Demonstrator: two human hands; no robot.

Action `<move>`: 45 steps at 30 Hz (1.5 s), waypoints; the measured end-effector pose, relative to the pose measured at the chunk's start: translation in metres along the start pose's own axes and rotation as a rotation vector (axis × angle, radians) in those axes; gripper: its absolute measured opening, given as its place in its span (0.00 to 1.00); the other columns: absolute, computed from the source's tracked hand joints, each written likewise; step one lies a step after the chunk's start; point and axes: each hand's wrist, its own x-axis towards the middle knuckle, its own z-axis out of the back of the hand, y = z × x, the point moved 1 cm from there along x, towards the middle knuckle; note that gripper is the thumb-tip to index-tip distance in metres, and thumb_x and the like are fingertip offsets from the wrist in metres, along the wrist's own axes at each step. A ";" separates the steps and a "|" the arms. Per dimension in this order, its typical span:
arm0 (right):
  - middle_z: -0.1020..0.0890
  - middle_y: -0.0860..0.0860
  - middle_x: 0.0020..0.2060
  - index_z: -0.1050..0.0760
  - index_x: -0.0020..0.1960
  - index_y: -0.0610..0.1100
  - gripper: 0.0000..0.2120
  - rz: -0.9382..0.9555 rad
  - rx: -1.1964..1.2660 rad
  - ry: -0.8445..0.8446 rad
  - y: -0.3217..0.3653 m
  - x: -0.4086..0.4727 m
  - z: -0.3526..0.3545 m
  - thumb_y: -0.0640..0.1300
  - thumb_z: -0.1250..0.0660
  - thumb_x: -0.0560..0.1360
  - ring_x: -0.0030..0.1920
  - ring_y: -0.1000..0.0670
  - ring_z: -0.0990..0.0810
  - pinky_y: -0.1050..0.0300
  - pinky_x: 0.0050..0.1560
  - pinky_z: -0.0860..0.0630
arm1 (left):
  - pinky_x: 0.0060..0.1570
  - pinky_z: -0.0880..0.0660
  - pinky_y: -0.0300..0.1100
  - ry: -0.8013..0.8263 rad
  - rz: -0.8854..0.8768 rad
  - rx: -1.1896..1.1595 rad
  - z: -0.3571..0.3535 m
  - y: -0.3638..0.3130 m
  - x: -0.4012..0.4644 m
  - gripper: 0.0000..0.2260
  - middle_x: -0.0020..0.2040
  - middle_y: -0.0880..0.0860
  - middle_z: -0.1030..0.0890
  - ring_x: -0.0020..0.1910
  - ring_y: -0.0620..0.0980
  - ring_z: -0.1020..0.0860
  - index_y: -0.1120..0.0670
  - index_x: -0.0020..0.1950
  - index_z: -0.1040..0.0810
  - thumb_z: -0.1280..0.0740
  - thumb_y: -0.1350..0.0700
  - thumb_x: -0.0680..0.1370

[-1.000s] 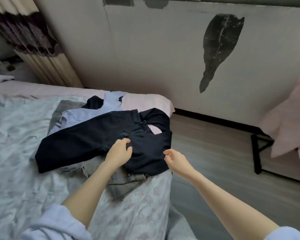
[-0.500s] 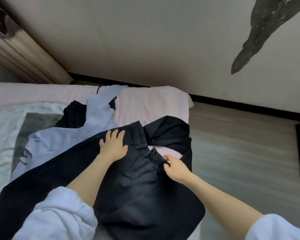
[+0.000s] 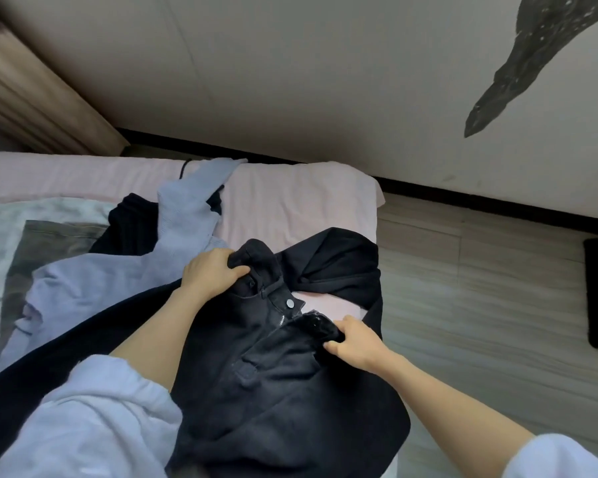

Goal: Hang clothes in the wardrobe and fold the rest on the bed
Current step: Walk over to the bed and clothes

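Head view: both hands now grip the jeans (image 3: 273, 381) waistband on the bed (image 3: 290, 201). Left hand (image 3: 209, 272), flat half a second ago, bunches the left edge; right hand (image 3: 354, 341) pinches the open fly side, button exposed.

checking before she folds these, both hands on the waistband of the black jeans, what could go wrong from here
1. The jeans lie at the bed corner; part may slide toward the floor.
2. The fly is open below the button, so the front may fold crooked.
3. A lilac top lies partly under them and may drag along.
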 end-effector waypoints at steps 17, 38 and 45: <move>0.37 0.54 0.31 0.37 0.46 0.45 0.10 0.421 -0.600 -0.446 0.053 -0.193 0.022 0.50 0.46 0.81 0.41 0.45 0.31 0.55 0.39 0.39 | 0.41 0.32 0.39 -0.371 -0.082 -0.668 0.086 0.006 -0.281 0.05 0.37 0.55 0.22 0.39 0.49 0.25 0.57 0.42 0.21 0.31 0.56 0.75; 0.23 0.52 0.54 0.28 0.55 0.47 0.13 0.021 -0.938 -0.842 -0.076 -0.549 0.066 0.54 0.39 0.76 0.58 0.47 0.26 0.55 0.49 0.35 | 0.43 0.26 0.33 -0.475 -0.585 -0.814 0.107 -0.161 -0.598 0.09 0.39 0.50 0.20 0.37 0.39 0.23 0.50 0.44 0.22 0.32 0.65 0.75; 0.20 0.50 0.39 0.24 0.42 0.44 0.08 0.019 -0.742 -1.258 -0.160 -0.625 0.110 0.38 0.29 0.65 0.48 0.43 0.22 0.44 0.52 0.31 | 0.43 0.24 0.34 -0.270 -0.653 -0.900 0.090 -0.264 -0.640 0.07 0.41 0.49 0.17 0.39 0.42 0.19 0.54 0.46 0.20 0.27 0.62 0.71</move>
